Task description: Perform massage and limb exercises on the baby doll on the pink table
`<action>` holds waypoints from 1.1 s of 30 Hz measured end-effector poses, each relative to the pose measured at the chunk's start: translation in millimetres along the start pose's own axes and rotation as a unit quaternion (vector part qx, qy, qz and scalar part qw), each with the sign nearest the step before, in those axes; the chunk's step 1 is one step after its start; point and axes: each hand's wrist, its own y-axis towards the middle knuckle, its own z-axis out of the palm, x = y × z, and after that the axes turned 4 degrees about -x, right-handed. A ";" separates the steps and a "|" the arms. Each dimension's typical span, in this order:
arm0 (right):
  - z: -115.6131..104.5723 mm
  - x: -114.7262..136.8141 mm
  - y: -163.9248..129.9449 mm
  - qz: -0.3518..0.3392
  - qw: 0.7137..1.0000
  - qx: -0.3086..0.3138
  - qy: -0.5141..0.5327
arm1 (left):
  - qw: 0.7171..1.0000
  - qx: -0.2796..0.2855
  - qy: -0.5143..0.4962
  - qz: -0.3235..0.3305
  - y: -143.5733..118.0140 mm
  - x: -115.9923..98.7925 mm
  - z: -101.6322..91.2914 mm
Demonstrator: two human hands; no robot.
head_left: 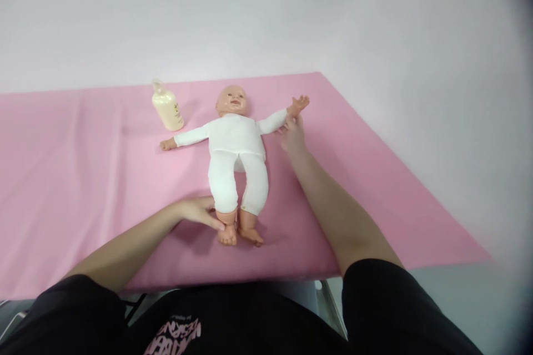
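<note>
A baby doll (236, 147) in a white bodysuit lies on its back on a pink sheet (75, 177), arms spread and feet toward me. My left hand (201, 212) holds the doll's ankle just above its bare foot. My right hand (292, 134) grips the doll's outstretched arm at the wrist, next to its small hand, on the right side.
A cream lotion bottle (167, 107) with a pump top stands at the far side of the sheet, left of the doll's head. The sheet's near edge runs just in front of my body, and its right edge slants away beside a pale floor.
</note>
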 end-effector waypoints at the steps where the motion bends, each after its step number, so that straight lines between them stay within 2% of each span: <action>1: -2.2 -1.4 3.4 0.023 1.000 -0.017 0.010 | 1.000 -0.003 0.010 0.003 -0.2 -0.6 2.1; 5: -6.6 -8.8 13.8 0.094 0.992 -0.077 0.028 | 1.000 -0.002 0.021 0.006 -0.2 1.5 8.4; 9: -8.5 -12.7 18.7 0.128 0.985 -0.108 0.051 | 1.000 -0.020 0.012 0.002 -0.3 -0.7 10.2; 15: -10.7 -12.5 21.3 0.133 0.984 -0.095 0.070 | 0.999 -0.048 -0.005 -0.012 -1.4 -5.3 4.9; 18: -11.8 -13.2 23.8 0.133 0.985 -0.090 0.065 | 0.995 -0.093 -0.035 -0.029 -2.0 2.0 0.0; 21: -14.0 -13.3 26.9 0.133 0.986 -0.075 0.062 | 0.981 -0.154 -0.114 -0.036 -1.5 11.4 -2.8; 26: -17.9 -10.3 30.5 0.108 0.989 -0.079 0.064 | 0.948 -0.183 -0.259 -0.008 3.1 16.8 -1.3; 30: -18.4 -5.0 30.3 0.097 0.989 -0.095 0.062 | 0.933 -0.241 -0.266 -0.032 5.4 14.3 1.0; 33: -17.9 0.0 28.7 0.100 0.989 -0.085 0.066 | 0.929 -0.258 -0.260 -0.052 4.9 11.7 1.6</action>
